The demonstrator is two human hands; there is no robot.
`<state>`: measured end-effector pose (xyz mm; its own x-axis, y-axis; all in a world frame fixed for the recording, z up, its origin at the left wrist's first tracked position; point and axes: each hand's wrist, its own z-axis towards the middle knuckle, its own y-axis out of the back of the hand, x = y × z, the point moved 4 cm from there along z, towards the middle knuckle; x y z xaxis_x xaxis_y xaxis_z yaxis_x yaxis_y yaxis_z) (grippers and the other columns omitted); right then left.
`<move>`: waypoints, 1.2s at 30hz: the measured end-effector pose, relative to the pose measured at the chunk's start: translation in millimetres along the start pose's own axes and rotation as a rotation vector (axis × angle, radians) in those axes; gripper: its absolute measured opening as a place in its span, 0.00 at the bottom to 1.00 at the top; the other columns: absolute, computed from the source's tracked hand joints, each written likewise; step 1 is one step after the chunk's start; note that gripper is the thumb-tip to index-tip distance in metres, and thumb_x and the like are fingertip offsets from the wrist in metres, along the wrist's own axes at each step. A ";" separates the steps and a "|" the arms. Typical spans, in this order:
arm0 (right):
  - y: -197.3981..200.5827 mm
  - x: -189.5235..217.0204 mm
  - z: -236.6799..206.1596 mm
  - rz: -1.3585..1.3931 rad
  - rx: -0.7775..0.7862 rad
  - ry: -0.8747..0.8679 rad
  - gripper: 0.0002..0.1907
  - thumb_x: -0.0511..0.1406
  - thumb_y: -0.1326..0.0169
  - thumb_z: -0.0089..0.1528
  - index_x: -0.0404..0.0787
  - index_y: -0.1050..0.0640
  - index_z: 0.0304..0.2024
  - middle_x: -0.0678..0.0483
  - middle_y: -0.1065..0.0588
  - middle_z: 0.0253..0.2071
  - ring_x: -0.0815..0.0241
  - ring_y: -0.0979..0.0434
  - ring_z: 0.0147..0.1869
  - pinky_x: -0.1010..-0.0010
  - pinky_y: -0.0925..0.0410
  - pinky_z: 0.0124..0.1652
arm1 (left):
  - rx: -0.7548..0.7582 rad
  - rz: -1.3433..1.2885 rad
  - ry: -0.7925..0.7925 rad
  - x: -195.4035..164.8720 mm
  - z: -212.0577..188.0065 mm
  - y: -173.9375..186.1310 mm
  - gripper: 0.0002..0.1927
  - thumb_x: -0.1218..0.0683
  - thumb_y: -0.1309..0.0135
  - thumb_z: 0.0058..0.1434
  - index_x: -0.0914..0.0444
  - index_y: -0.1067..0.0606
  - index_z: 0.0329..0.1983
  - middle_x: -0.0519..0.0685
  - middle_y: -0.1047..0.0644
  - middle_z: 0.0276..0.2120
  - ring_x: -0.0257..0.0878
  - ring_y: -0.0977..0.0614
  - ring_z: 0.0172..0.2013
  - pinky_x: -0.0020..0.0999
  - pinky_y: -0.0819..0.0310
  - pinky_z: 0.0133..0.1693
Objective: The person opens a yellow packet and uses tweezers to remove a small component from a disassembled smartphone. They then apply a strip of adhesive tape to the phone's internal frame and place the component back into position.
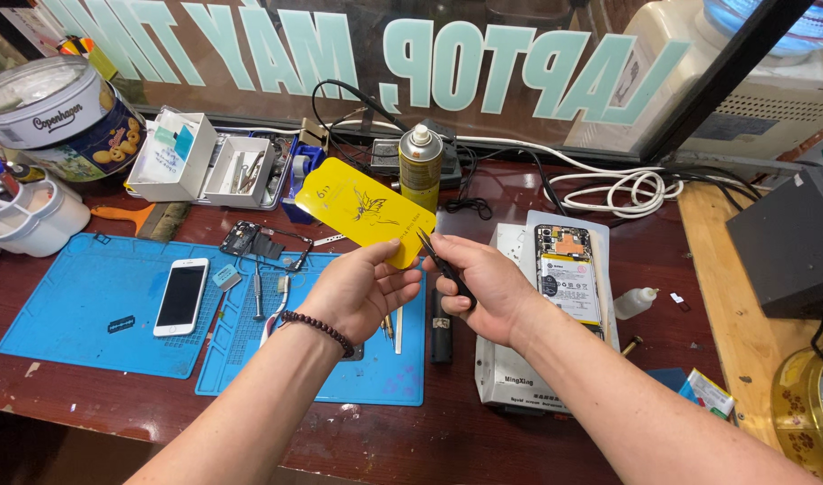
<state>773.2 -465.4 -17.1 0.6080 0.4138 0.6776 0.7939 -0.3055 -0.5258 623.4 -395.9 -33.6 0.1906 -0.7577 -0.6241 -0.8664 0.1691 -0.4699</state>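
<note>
Holding the yellow packet (pixel 366 212) up over the surface (pixel 483 431) in my left hand (pixel 357 292), I have my fingers curled shut around its lower right corner, while my right hand (pixel 483 287) is closed on the dark tweezers (pixel 445 267), whose points sit right at the packet's edge near my left thumb. My worry is that those sharp tips could skid off the glossy sleeve and jab my left fingers, or dig too deep and scratch whatever lies inside; I judge the packet is gripped by one corner only, so a firm poke might also twist it loose. If it fell, it would likely land on the blue mat (pixel 106 305) among the small screwdrivers (pixel 259 295), or on the opened phone (pixel 568 274) lying back-off on the grey pad just right of my hands. A white phone (pixel 181 296) lies face up on the mat well to the left, a spray can (pixel 420 166) stands behind the packet, and white cable (pixel 627 190) loops along the window side. A small dropper bottle (pixel 634 303) lies beside the opened phone, and my own forearms hide part of the mat, so I cannot tell what lies beneath them
</note>
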 end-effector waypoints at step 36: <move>14.6 6.4 -7.8 -0.168 -0.069 -0.035 0.13 0.43 0.50 0.66 0.41 0.21 0.42 0.57 0.30 0.33 0.74 0.40 0.24 0.83 0.49 0.17 | 0.127 -0.015 -0.160 -14.7 14.8 2.4 0.12 0.63 0.49 0.66 0.69 0.28 0.52 0.54 0.22 0.42 0.41 0.19 0.36 0.42 0.17 0.45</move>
<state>788.7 -473.8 -16.4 0.4670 0.4932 0.7339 0.8838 -0.2869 -0.3696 625.3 -375.0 -34.7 0.2825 -0.6526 -0.7030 -0.7997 0.2446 -0.5483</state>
